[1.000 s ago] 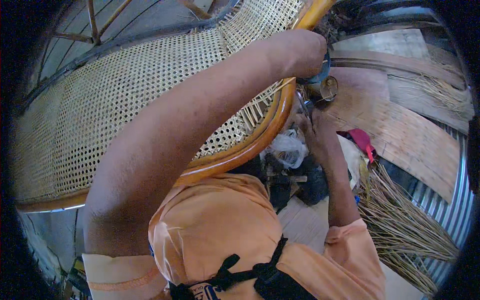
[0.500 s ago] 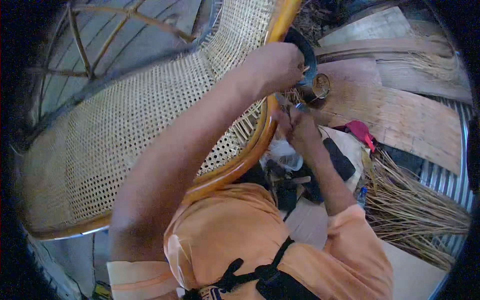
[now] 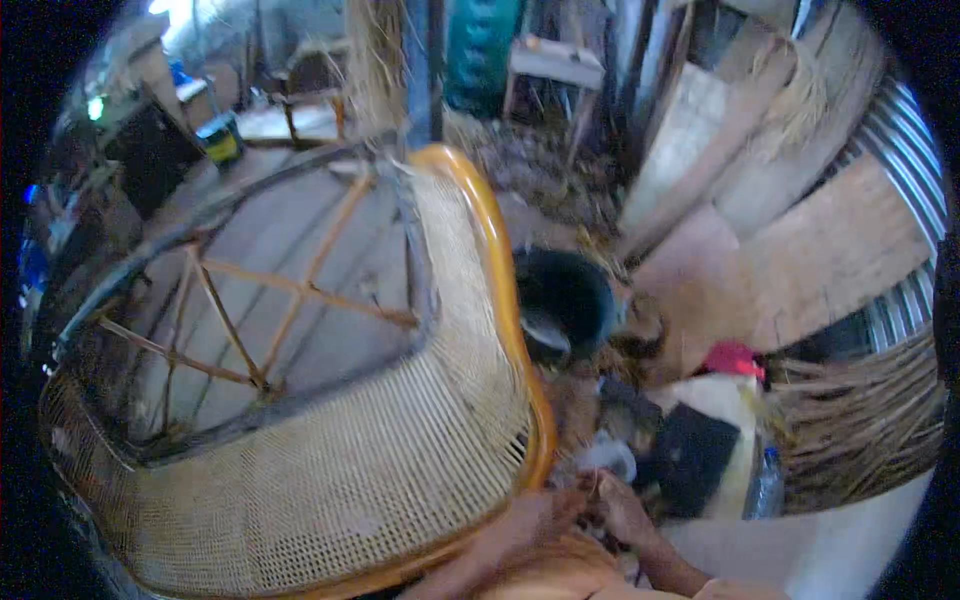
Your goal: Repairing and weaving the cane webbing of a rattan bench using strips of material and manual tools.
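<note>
A woven cane chair [image 3: 330, 465] with a glossy orange-brown rattan rim [image 3: 492, 240] fills the left and middle of the view. My left hand [image 3: 553, 510] is just past the rim's near right corner, its forearm crossing in front of the rim. Its fingers are smeared by motion. Close beside it, my right hand [image 3: 618, 508] has its fingers drawn together in a pinch; whatever they hold is too small and blurred to name. The two hands nearly touch. Just beyond them sits a whitish translucent plastic item [image 3: 608, 457].
A dark bucket [image 3: 562, 300] stands beyond the rim. To the right are a red cloth-like item [image 3: 733, 360], a black flat piece [image 3: 692, 455], a clear bottle [image 3: 767, 485] and a bundle of cane strands [image 3: 860, 420]. Wooden boards [image 3: 830, 260] lean at the far right.
My view has swung up, showing more of the room and the chair's open frame. Both hands have come away from the cane edge and bucket, back toward my body and close together.
</note>
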